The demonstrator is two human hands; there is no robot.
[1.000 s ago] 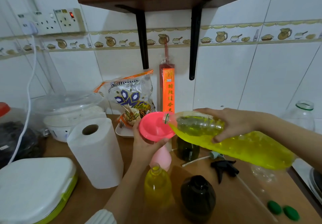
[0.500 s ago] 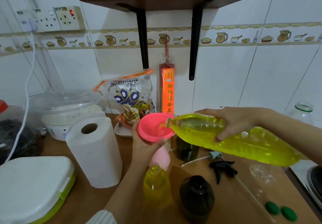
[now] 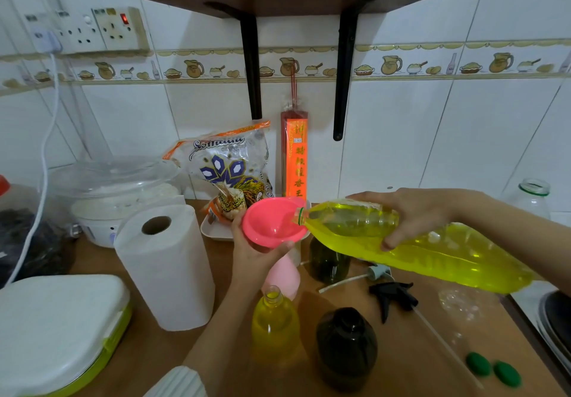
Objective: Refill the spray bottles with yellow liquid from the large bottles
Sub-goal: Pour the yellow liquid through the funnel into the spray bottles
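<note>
My right hand (image 3: pixel 411 213) grips a large clear bottle of yellow liquid (image 3: pixel 432 248), tipped almost flat with its open mouth over a pink funnel (image 3: pixel 272 223). My left hand (image 3: pixel 256 251) holds that funnel from below, seated in a pink spray bottle (image 3: pixel 282 276) that is mostly hidden. In front stand an open bottle filled with yellow liquid (image 3: pixel 273 325) and a dark open bottle (image 3: pixel 346 344). Another dark bottle (image 3: pixel 327 262) stands behind, under the large bottle. A black spray head (image 3: pixel 392 296) with its tube lies on the counter.
A paper towel roll (image 3: pixel 163 267) stands left of my left arm. A white and green box (image 3: pixel 58 331), a rice cooker (image 3: pixel 114 199), a rice bag (image 3: pixel 231 171), an empty clear bottle (image 3: pixel 530 199) and two green caps (image 3: pixel 491 369) share the wooden counter (image 3: pixel 417 365). A shelf hangs overhead.
The large bottle's mouth has moved further over the funnel and the bottle has tipped so the liquid reaches its neck. Both hands keep their grips.
</note>
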